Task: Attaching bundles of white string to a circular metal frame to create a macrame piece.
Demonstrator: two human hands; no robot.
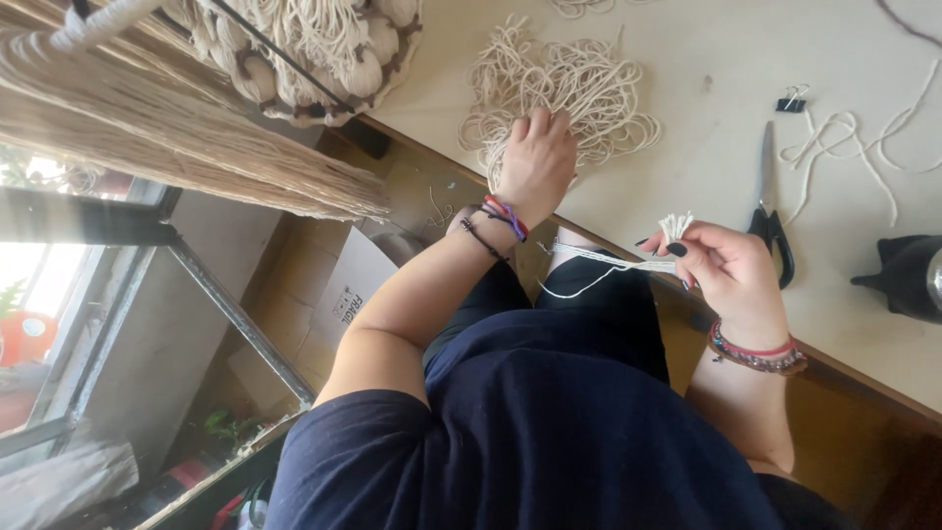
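My left hand (535,162) lies on a tangled pile of cream cords (589,88) on the pale table (706,59), fingers curled into the strands. Woven bracelets circle that wrist. My right hand (731,275), with dark nails and beaded bracelets, pinches a small bundle of short cream cords (675,228). The cut ends stick up above the fingers, and the strands trail left over the table edge towards my lap.
Black-handled scissors (770,211) lie just beyond my right hand. A black binder clip (791,100), loose cords (854,147) and a black object (908,278) lie farther right. A knotted cord hanging (314,49) and long fringe (177,128) are at top left. A cardboard box (343,294) sits below the table.
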